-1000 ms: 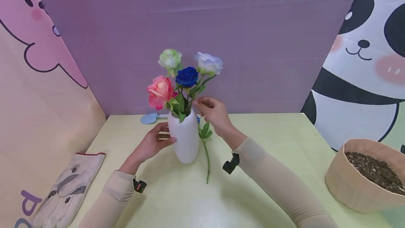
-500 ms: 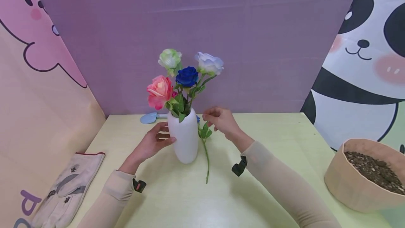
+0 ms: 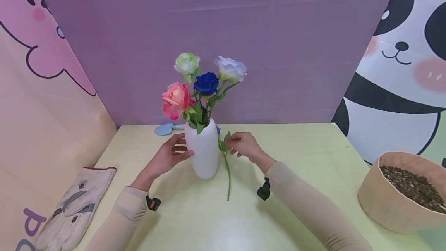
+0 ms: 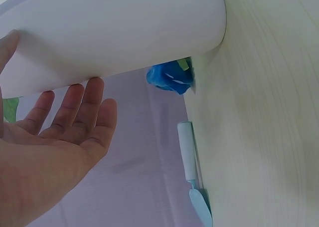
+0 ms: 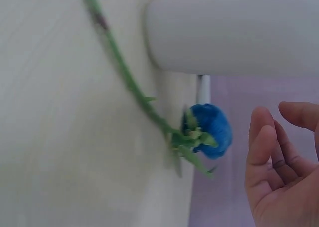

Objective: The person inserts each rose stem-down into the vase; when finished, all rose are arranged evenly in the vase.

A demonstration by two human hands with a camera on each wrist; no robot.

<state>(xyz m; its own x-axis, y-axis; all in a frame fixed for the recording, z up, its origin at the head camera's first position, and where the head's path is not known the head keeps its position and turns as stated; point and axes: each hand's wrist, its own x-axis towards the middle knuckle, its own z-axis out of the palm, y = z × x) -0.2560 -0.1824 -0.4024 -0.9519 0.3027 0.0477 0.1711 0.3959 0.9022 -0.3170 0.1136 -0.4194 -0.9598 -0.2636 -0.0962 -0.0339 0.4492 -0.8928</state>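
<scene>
A white vase [image 3: 202, 154] stands upright, holding several artificial roses: pink [image 3: 175, 100], dark blue [image 3: 206, 83], pale green [image 3: 187, 64] and pale lilac [image 3: 231, 69]. My left hand [image 3: 171, 155] steadies the vase from its left side, thumb on the front and fingertips [image 4: 94, 87] against the far wall. Beside the vase lies one more rose, its stem [image 3: 229, 177] towards me and its blue bloom [image 5: 212, 129] mostly hidden behind the vase in the head view. My right hand [image 3: 246, 145] hovers by its leaves with nothing held, thumb and index finger apart in the right wrist view.
A light blue hand trowel [image 3: 164, 129] lies behind the vase at the table's back edge. Folded work gloves [image 3: 78, 208] lie at the left edge. A beige fabric pot [image 3: 390, 204] of dark soil stands at the right. A purple cloth [image 3: 289, 49] hangs behind the table.
My right hand has let go by the stems at the vase's mouth and come down to the right, over the lying rose's leaves. My left hand stays on the vase.
</scene>
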